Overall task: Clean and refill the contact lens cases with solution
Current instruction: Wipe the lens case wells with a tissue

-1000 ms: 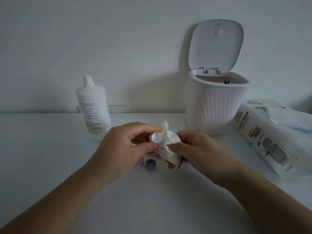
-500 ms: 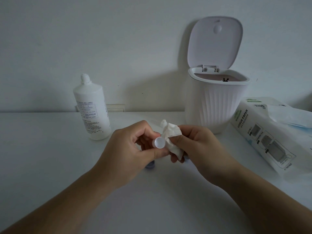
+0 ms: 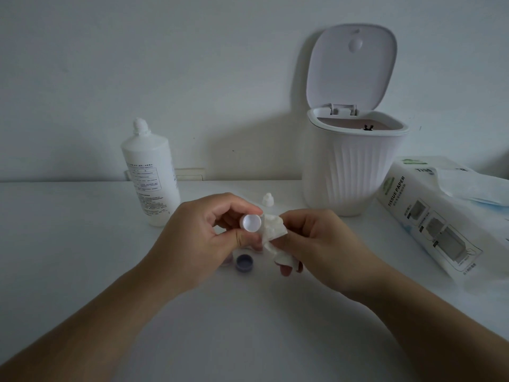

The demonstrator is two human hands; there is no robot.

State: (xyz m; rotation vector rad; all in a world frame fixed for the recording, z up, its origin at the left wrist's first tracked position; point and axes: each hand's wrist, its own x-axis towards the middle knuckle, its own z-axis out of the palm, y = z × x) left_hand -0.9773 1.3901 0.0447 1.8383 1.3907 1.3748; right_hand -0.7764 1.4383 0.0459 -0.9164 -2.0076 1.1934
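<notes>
The tabletop [image 3: 82,271] stood against a pale wall. Along its back edge were the open bin [image 3: 355,166] and the solution bottle [image 3: 150,175]. The left hand [image 3: 203,238] pinched a white case part [image 3: 251,222] above the middle, the right hand [image 3: 316,244] gripped a crumpled tissue [image 3: 274,231] just beside it. The wiping step seemed to be in hand; next the tissue should probably go inside the part.

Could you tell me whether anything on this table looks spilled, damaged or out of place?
Nothing looks spilled or damaged. The solution bottle stands uncapped, its small cap lying loose beside the open bin.
</notes>
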